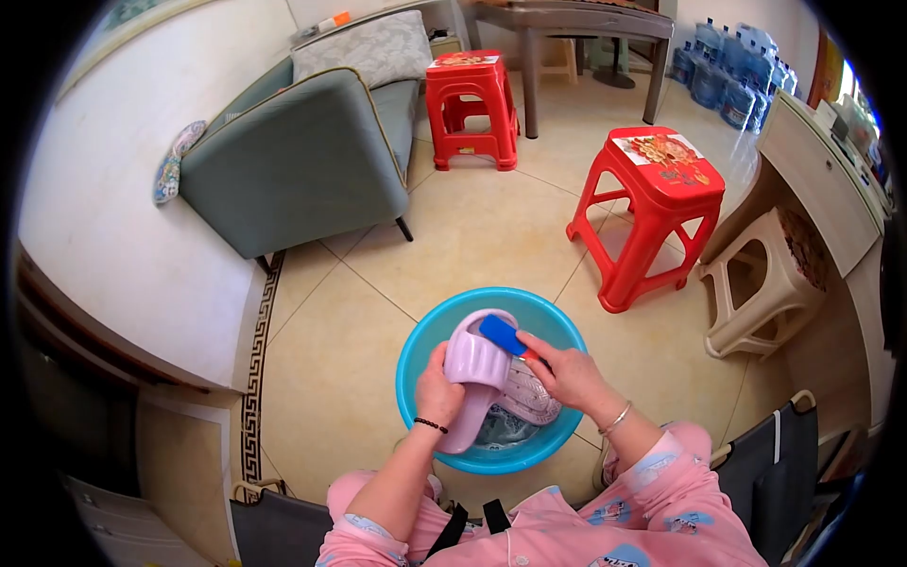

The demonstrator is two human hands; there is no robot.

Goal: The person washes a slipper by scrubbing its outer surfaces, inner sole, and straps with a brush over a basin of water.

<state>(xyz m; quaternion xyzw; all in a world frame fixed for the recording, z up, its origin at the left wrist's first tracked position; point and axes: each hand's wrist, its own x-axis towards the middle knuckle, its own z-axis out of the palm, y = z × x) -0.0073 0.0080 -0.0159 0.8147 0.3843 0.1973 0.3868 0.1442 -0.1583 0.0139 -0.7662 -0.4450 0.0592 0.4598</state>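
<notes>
Over a blue basin [408,364], my left hand [438,389] is closed round the side of a light purple slipper [475,363]. A brush with a blue head [501,334] and a reddish handle is gripped in my right hand [570,376]. The brush head lies at the slipper's open toe end; its bristles are hidden. Below, a second slipper [531,395] rests in the basin, sole side showing, partly covered by my hand and the first slipper. Some water [505,430] is at the basin's bottom.
Ahead to the right stands a red stool [652,203], with another red stool [470,109] farther back. A grey-green sofa [293,161] is at the left. A beige stool [765,283] sits under the desk [822,170] at the right. Several water jugs [732,76] stand far back.
</notes>
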